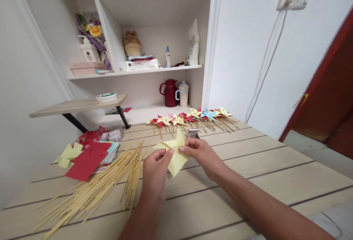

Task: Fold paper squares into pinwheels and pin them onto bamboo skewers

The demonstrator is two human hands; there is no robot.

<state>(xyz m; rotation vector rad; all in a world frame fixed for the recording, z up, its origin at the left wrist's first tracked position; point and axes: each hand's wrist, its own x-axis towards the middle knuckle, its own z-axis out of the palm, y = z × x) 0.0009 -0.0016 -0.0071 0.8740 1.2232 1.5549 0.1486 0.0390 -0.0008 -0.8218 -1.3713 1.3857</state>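
Pinwheel: yellow paper, held above the table between both hands. Its long axis runs near upright, one tip pointing up toward the shelf, the opposite tip down toward the person; a side flap points left.
Left hand: below and left of it, fingers pinched on the lower left fold.
Right hand: to its right, fingertips pinched at the centre.
Sticks: loose pile, left of the hands.
Red sheet: on stacked paper, far left.
Finished pinwheels: row near the table's far edge.
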